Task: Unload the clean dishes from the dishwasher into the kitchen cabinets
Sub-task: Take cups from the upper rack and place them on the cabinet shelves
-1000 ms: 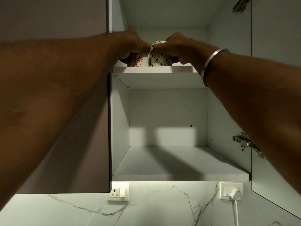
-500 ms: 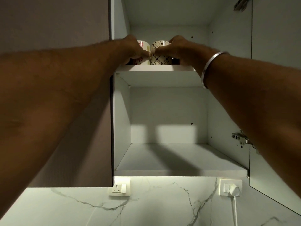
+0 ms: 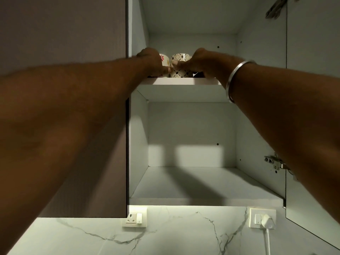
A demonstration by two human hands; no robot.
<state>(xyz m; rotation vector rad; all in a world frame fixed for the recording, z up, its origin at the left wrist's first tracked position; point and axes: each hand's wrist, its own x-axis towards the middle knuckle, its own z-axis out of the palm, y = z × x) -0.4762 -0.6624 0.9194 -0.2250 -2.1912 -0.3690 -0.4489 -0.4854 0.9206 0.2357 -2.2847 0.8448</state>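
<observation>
**A:** Where are the mugs?

**B:** Both are at the upper middle of the frame, side by side on the upper shelf (image 3: 184, 81) of the open wall cabinet (image 3: 138, 144). The floral mug (image 3: 164, 59) is on the left and shows a red flower. The patterned mug (image 3: 180, 71) is on the right, with dark diamonds and bean shapes on white. They look to be touching or nearly so.

**A:** What are the person's hands doing?

**B:** The left hand (image 3: 151, 60) has its fingers curled round the floral mug and covers most of it. The right hand (image 3: 199, 62) is wrapped round the right side of the patterned mug, with its thumb laid across the front. The two thumbs almost meet between the mugs.

**A:** Are the mugs standing on the shelf?

**B:** Their bases sit level with the shelf's front lip. Whether the shelf bears their weight cannot be told from below.

**A:** What else is in view?

**B:** A steel bangle (image 3: 236, 80) is on the right wrist. The lower shelf (image 3: 202, 184) at centre carries the shadows of both arms. A closed brown door (image 3: 73, 34) fills the upper left, and the open door (image 3: 312, 126) runs down the right edge, with a metal hinge (image 3: 274, 161) beside it. Along the bottom is a marble backsplash (image 3: 174, 234) with a wall socket (image 3: 134, 219) on the left. A second socket (image 3: 254, 220) on the right has a white plug (image 3: 266, 222) in it.
</observation>
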